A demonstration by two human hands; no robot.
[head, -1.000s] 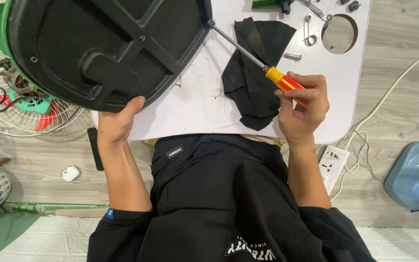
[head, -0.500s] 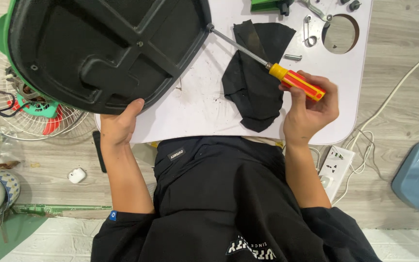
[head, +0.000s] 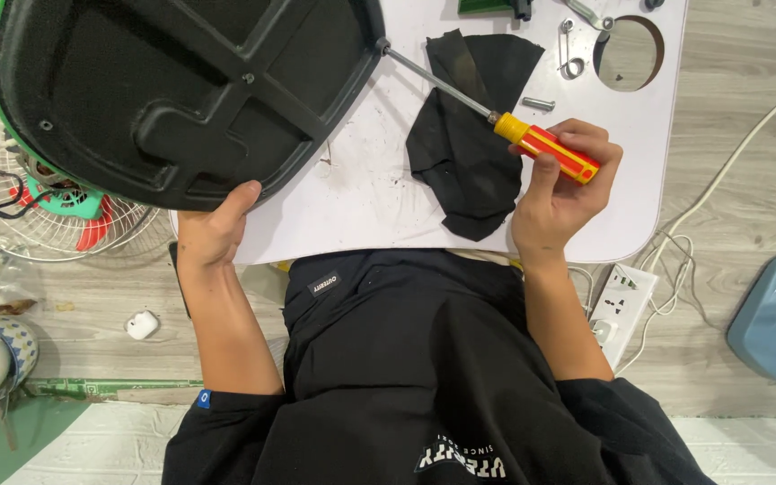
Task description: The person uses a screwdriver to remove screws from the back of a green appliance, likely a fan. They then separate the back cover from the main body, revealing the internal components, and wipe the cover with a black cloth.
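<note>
Left hand (head: 213, 232): gripped the lower rim of the black plastic base (head: 181, 90), tilted off the white table (head: 361, 193).
Right hand (head: 560, 193): held the screwdriver (head: 496, 117) by its red-and-yellow handle, tip against the base's right edge.
Black cloth (head: 469, 144): lay under the shaft (crumpled).
Wire fan grille (head: 11, 207): on the floor, left.

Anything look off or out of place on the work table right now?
Mostly loose bits. The white table is speckled with dark grit, a crumpled black cloth lies under the screwdriver in the right hand, and a loose bolt sits near the round cutout.
</note>
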